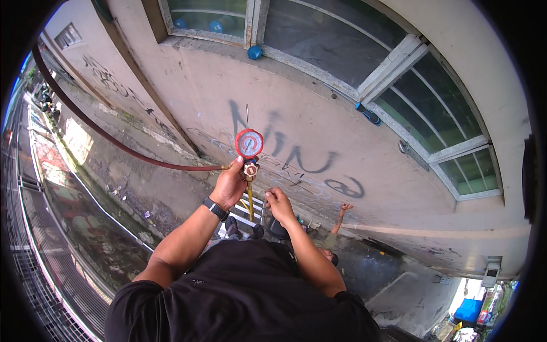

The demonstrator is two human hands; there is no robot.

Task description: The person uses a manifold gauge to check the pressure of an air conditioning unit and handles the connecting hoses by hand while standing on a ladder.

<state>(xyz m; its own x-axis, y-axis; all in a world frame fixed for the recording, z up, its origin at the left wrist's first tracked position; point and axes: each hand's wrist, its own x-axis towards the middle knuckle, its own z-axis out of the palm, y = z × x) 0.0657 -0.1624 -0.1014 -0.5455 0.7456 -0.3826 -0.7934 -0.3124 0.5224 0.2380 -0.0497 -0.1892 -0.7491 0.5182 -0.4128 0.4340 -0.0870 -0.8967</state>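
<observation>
My left hand (229,185) is closed around a pressure gauge (249,143) with a red rim, gripping it at the valve body below the dial. A wire hook (247,117) sticks up from the gauge. A dark red hose (125,153) joins the valve's left side and curves away to the upper left. From the valve's lower end a yellow hose (250,199) hangs down. Just right of the yellow hose, my right hand (279,206) is held up with its fingers curled in, apart from the gauge. Nothing shows in its fingers.
Below my feet is a ladder (256,206). On the window ledge lie a blue round object (254,52), a blue-and-black handled tool (368,113) and a wrench (412,155). Another person's raised arm (340,218) is at lower right, by the graffitied wall (211,94). A railing runs along the left.
</observation>
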